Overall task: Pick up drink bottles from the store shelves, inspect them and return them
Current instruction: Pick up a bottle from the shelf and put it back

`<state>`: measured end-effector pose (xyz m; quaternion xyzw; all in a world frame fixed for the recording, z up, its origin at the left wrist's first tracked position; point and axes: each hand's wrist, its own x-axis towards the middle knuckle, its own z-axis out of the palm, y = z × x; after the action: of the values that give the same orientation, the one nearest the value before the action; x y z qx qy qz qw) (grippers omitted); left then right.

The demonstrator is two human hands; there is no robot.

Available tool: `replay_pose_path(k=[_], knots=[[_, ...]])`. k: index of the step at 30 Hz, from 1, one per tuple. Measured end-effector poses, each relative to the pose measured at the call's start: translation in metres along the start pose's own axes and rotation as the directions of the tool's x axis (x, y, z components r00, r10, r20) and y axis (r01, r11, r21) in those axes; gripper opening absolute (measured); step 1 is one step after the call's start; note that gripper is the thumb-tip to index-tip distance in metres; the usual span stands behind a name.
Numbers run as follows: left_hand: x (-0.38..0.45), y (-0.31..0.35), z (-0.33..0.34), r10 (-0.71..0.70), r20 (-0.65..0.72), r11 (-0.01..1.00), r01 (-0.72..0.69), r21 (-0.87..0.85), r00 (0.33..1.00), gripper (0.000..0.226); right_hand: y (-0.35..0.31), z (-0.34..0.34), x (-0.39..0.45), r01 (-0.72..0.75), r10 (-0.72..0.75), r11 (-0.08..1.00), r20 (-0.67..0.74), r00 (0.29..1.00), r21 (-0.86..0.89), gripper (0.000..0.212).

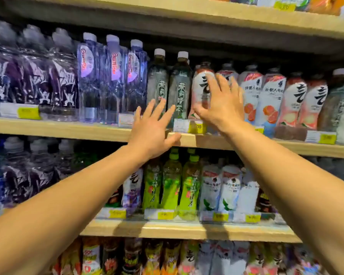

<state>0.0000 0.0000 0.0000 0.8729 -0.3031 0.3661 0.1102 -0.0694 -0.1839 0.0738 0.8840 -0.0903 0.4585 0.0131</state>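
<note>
Both my hands are raised in front of the middle shelf. My right hand is spread open over a white and pink drink bottle that stands on the shelf; I cannot tell whether the fingers touch it. My left hand hovers open, fingers apart, just before two dark green tea bottles with white caps. Neither hand holds anything.
Clear blue water bottles fill the shelf's left side, more pink and white bottles its right. Below stand green tea bottles and white bottles. Yellow price tags line the wooden shelf edges. Another shelf board runs overhead.
</note>
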Motion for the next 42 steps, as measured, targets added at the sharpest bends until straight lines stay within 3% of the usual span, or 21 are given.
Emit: replay_pose_path(k=[9,16,20,26,32,36,42], knots=[[0.004,-0.006,0.019,0.042,-0.127,0.994,-0.029,0.109,0.991,0.079,-0.009,0.027,0.030,-0.046,0.025,0.989,-0.146,0.989,-0.144,0.094],[0.003,-0.005,0.021,0.042,-0.167,0.995,-0.025,0.101,0.985,0.076,-0.013,0.037,0.012,0.060,-0.009,0.991,-0.383,0.924,0.122,0.088],[0.002,-0.005,0.021,0.044,-0.172,0.995,-0.027,0.100,0.984,0.077,-0.019,0.039,-0.005,0.153,0.012,0.920,-0.418,0.908,0.360,0.097],[-0.003,-0.003,0.015,0.043,-0.144,0.997,-0.032,0.073,0.989,0.080,-0.015,0.029,-0.005,0.170,0.044,0.854,-0.393,0.918,0.492,0.093],[-0.009,0.009,0.011,0.008,-0.145,0.999,-0.001,0.054,0.989,0.079,0.000,-0.014,0.000,0.337,0.030,0.789,-0.580,0.814,0.513,0.090],[-0.004,0.048,0.009,0.004,-0.147,0.999,0.002,0.041,0.989,0.082,0.037,-0.047,-0.011,0.376,-0.002,0.784,-0.603,0.797,0.494,0.088],[0.011,0.143,0.019,0.017,-0.155,0.999,-0.022,-0.035,0.988,0.082,0.136,-0.078,-0.035,0.336,0.006,0.795,-0.561,0.828,0.505,0.085]])
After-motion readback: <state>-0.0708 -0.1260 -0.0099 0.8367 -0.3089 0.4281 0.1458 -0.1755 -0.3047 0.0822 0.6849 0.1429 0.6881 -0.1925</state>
